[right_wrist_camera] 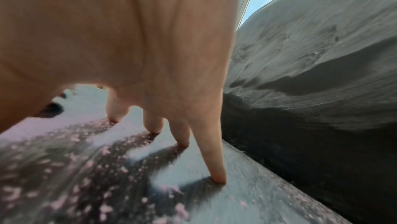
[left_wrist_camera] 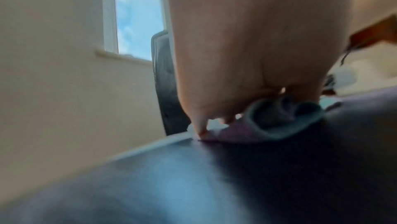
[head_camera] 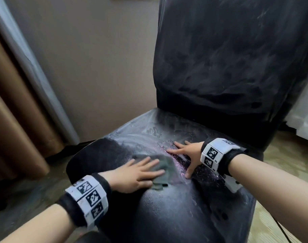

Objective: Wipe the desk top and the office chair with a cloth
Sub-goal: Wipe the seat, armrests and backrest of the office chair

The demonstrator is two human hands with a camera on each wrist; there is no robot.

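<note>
**Both hands down on the chair seat, cloth under the left**

The left hand lies flat on the cloth, and the cloth lies on the seat of the office chair. Just to the right of that hand, the right hand rests spread on the seat, fingertips touching the surface, with the cloth's edge between the two. Scattered specks sit on the seat between and under the right hand's fingers. Beyond both hands the backrest rises upright. Left of the left hand stand a wall and a curtain.
</note>
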